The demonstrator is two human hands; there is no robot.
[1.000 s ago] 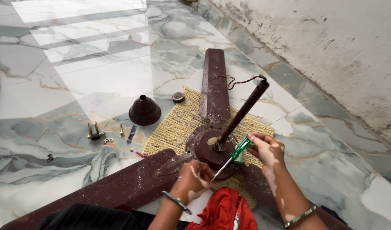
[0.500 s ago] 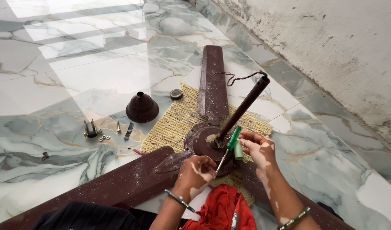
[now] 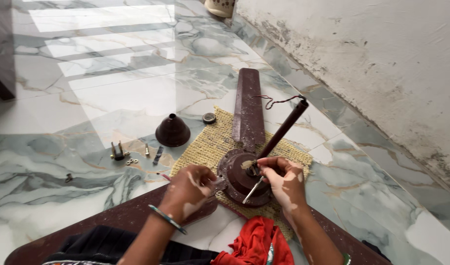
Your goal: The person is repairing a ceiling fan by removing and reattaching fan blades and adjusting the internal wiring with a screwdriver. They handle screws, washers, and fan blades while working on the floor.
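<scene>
A dark brown ceiling fan (image 3: 244,172) lies dismantled on the marble floor, its round motor hub resting on a woven yellowish mat. One blade (image 3: 248,105) points away along the floor, and another stretches toward the near left. The brown downrod (image 3: 283,128) rises at a slant from the hub's centre, thin wires trailing from its top end. A screwdriver (image 3: 253,190) with a slim metal shaft sits tilted over the hub, its tip low and to the left, its handle hidden inside a closed fist.

Head view: I look steeply down from close above, facing forward over the dark brown metal ceiling fan (image 3: 242,172) on the floor.
Shared view: none, I have one camera.
</scene>
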